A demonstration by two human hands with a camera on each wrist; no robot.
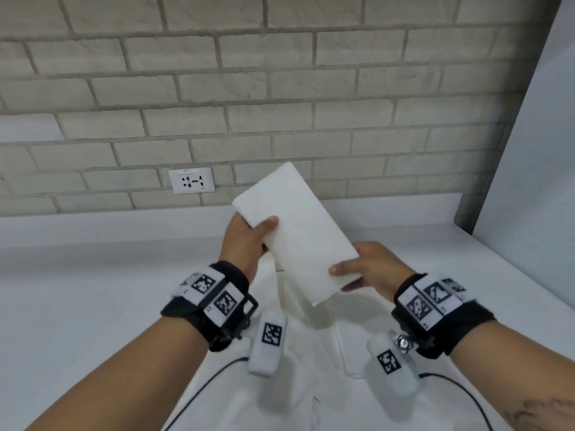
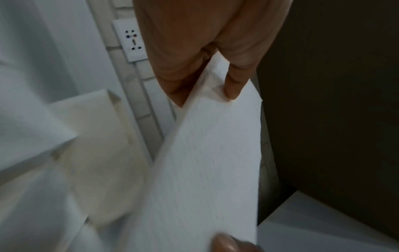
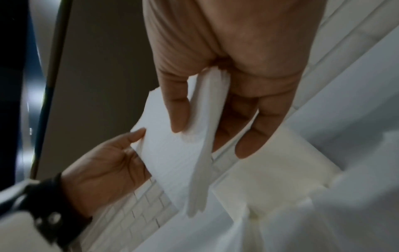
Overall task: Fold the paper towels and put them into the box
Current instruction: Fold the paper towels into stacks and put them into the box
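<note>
We see the left hand [image 1: 249, 241] pinching the folded paper towel [image 1: 295, 228] at one end. The right hand [image 1: 370, 269] pinches the other.

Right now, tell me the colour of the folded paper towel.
Plain white folded paper towel, clearest in the head view.

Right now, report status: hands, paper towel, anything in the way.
Left hand pinches far end, right hand pinches near end. Folded paper towel held in air above the counter. Box not clearly seen. Nothing blocking.

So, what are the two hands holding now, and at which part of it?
Both hold one folded paper towel in the air. The left hand pinches its far end, and the right hand pinches its near end.
</note>
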